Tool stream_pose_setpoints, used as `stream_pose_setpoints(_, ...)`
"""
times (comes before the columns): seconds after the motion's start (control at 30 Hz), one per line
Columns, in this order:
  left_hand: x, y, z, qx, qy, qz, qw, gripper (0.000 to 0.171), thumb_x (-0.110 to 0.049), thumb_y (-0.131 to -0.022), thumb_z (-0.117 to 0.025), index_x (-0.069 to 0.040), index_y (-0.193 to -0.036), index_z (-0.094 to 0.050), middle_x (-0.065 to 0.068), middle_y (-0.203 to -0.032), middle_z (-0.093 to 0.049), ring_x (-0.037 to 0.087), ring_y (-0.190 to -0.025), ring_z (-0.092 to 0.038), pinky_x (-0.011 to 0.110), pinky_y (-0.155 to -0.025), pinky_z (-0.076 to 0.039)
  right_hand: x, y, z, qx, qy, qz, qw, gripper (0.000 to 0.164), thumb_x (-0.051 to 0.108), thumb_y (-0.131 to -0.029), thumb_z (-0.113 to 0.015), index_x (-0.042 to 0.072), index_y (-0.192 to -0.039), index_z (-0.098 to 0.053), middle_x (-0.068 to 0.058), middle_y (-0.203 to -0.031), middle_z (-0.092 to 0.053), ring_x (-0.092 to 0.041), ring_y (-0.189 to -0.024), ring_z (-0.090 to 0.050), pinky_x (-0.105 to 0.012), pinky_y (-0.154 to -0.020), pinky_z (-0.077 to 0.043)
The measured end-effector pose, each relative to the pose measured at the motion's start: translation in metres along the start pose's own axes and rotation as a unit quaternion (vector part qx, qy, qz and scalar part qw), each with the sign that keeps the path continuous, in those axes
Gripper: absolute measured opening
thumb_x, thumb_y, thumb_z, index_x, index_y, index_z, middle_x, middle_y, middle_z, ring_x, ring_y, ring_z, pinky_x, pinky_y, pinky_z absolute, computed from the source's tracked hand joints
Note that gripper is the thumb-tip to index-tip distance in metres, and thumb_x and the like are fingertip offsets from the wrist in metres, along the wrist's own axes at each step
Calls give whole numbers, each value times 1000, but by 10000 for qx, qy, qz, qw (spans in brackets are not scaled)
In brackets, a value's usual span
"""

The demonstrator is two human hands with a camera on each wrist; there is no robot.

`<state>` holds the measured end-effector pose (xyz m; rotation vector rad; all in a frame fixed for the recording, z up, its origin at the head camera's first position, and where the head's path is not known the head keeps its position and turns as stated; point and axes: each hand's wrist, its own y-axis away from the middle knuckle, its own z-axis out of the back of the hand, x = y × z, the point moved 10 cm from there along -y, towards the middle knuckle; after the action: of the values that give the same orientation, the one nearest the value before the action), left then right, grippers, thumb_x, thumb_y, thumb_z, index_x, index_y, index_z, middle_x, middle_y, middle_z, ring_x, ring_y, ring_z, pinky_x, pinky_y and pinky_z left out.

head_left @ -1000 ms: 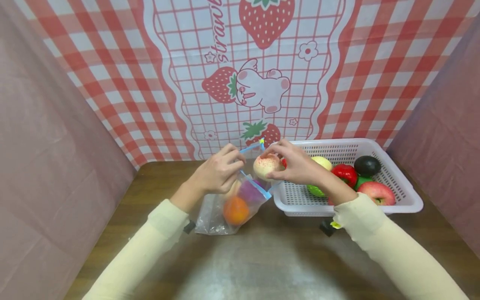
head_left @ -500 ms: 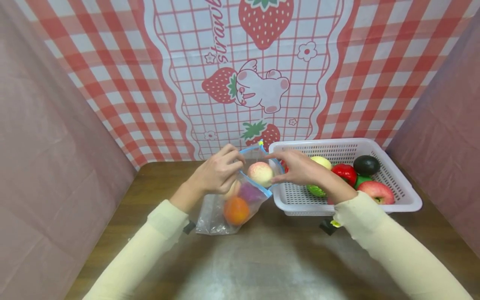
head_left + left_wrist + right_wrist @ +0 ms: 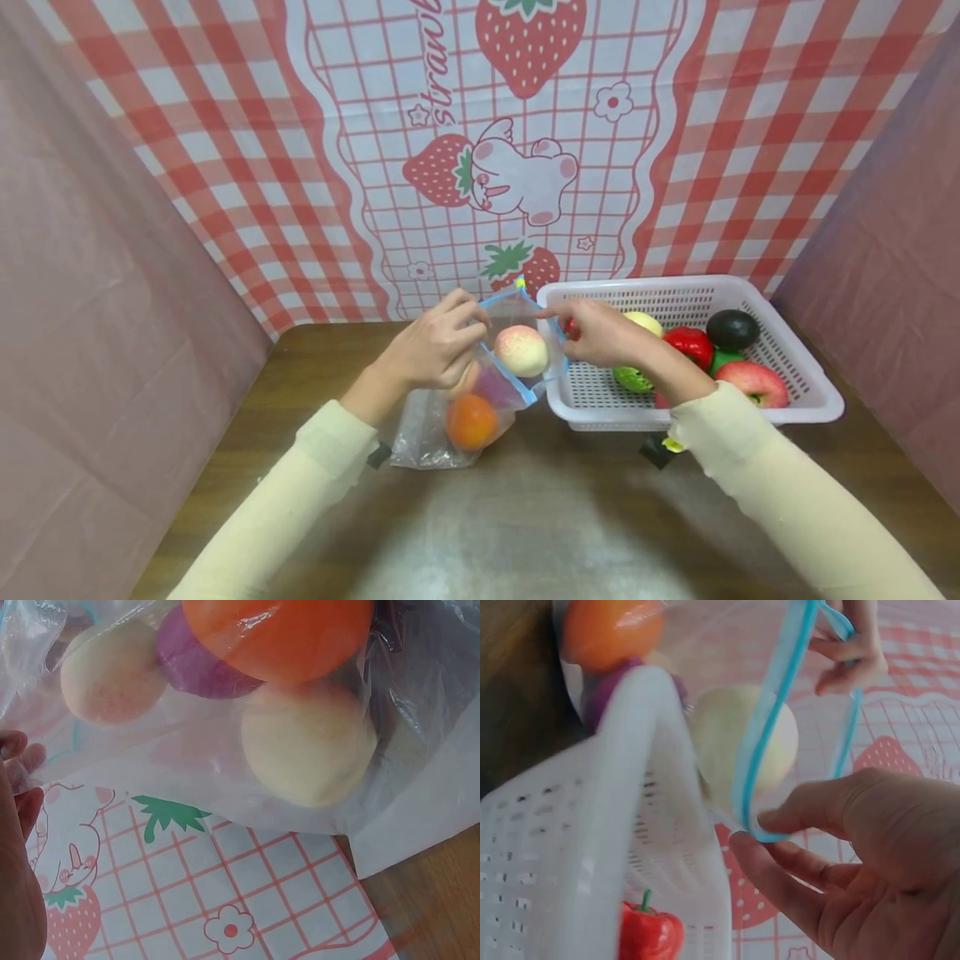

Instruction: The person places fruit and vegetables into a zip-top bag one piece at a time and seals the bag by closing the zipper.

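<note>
A clear zip bag (image 3: 420, 433) with a blue zip strip is held with its mouth open. My left hand (image 3: 435, 343) pinches the left side of the mouth. At the right side my right hand (image 3: 600, 333) has thumb and index finger on the blue strip (image 3: 769, 727), pinching it in the right wrist view. A peach (image 3: 522, 351) sits inside, just below the opening. Deeper in the bag are an orange (image 3: 472, 422), a purple round item (image 3: 210, 664) and another pale round fruit (image 3: 307, 746), all seen through the plastic.
Right of the bag stands a white slotted basket (image 3: 705, 417). It holds a red bell pepper (image 3: 688, 349), a dark avocado (image 3: 732, 331), an apple (image 3: 752, 385), a yellow fruit (image 3: 643, 322) and green items. The patterned cloth (image 3: 645, 192) hangs behind the wooden table (image 3: 480, 533).
The right hand has let go of the peach, which dropped into the bag's mouth. That hand now pinches the bag's right edge. The left hand has kept its hold.
</note>
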<state>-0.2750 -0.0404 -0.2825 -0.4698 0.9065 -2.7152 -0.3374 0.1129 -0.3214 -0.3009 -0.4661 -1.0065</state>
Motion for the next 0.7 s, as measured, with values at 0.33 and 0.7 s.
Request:
stream_pose_setpoints(0.33, 1, 1, 1, -26, -54, -30, 10000, 14, -7, -80, -49, -9, -81, -62, 10, -97, -68, 27, -96, -57, 33, -82, -53, -38, -2, 13, 1054, 375, -589, 9920, 25, 14, -87, -73, 10, -111, -70, -18, -117, -70, -31, -107, -65, -44, -86, -58)
stream_pose_setpoints(0.7, 3, 1, -1, 56, -51, 42, 10000, 16, -8, -80, -47, -9, -81, -62, 9, -98, -69, 26, -97, -57, 33, -83, -53, -95, 25, -15, 2792, 723, -1652, 9431, 48, 16, -86, -77, 15, -132, -65, -31, -145, -49, -29, -110, -61, -38, -80, -63)
